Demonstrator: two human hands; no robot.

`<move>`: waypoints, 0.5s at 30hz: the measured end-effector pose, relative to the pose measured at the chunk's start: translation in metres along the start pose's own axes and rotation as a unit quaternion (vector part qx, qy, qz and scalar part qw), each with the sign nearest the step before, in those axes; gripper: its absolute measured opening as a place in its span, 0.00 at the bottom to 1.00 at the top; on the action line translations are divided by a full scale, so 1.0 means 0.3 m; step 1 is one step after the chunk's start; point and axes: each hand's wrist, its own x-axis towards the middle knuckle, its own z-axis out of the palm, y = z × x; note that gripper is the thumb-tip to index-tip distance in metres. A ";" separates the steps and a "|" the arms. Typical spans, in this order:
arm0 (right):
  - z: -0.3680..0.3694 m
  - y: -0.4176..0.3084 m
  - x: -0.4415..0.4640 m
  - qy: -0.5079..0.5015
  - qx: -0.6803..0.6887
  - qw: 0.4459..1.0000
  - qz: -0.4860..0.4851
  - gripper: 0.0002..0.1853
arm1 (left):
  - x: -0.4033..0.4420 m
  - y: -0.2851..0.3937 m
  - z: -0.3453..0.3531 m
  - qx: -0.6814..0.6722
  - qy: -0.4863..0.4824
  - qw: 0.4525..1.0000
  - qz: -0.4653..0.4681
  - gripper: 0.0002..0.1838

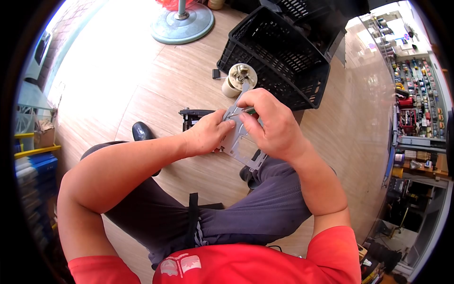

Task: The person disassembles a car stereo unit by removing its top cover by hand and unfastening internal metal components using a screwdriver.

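A flat grey metal plate with cut-outs is held above my lap, tilted. My left hand grips its left edge, thumb and fingers closed on it. Over the plate's upper part, my right hand is closed round a small tool with a greenish handle, and its thin tip points left near my left fingers. Behind my left hand, a black plastic part shows partly. A cream cylindrical part stands on the floor just beyond the plate's far end.
A black slatted crate lies beyond my right hand. Farther off stands a round grey base with a pole. A small black block is beside the cream part. Shelves of goods line the right side; blue boxes are at left.
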 end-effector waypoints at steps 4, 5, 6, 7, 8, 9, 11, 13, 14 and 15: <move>-0.005 -0.008 -0.002 -0.011 0.003 1.000 -0.008 0.17 | 0.013 -0.015 -0.002 -0.010 -0.001 1.000 0.019 0.21; -0.002 -0.008 -0.005 -0.011 0.000 1.000 -0.007 0.17 | 0.015 -0.018 -0.004 -0.005 -0.001 0.999 0.031 0.20; 0.000 -0.009 -0.006 -0.010 0.000 1.000 -0.008 0.17 | 0.011 -0.008 -0.004 -0.004 -0.001 0.999 0.031 0.20; 0.002 -0.010 -0.007 -0.010 -0.008 1.000 -0.012 0.17 | 0.006 0.003 -0.004 0.009 0.008 1.000 0.024 0.20; 0.004 -0.010 -0.008 -0.010 -0.016 1.000 -0.017 0.17 | 0.003 0.011 -0.004 0.022 0.017 0.999 0.016 0.20; 0.006 -0.009 -0.007 -0.010 -0.016 1.000 -0.017 0.17 | 0.004 0.007 -0.003 0.022 0.018 0.999 0.016 0.20; 0.009 -0.005 -0.005 -0.008 -0.012 1.000 -0.028 0.15 | 0.006 -0.007 0.001 0.011 0.012 0.999 0.028 0.19; 0.008 -0.004 -0.004 -0.012 -0.015 0.999 -0.030 0.15 | 0.008 -0.012 0.000 0.017 0.010 0.999 0.029 0.19; 0.008 -0.003 -0.004 -0.016 -0.018 0.999 -0.031 0.15 | 0.008 -0.014 -0.001 0.023 0.007 0.999 0.031 0.20; 0.008 -0.003 -0.003 -0.016 -0.018 0.999 -0.031 0.15 | 0.011 -0.019 -0.002 0.023 0.007 0.999 0.031 0.20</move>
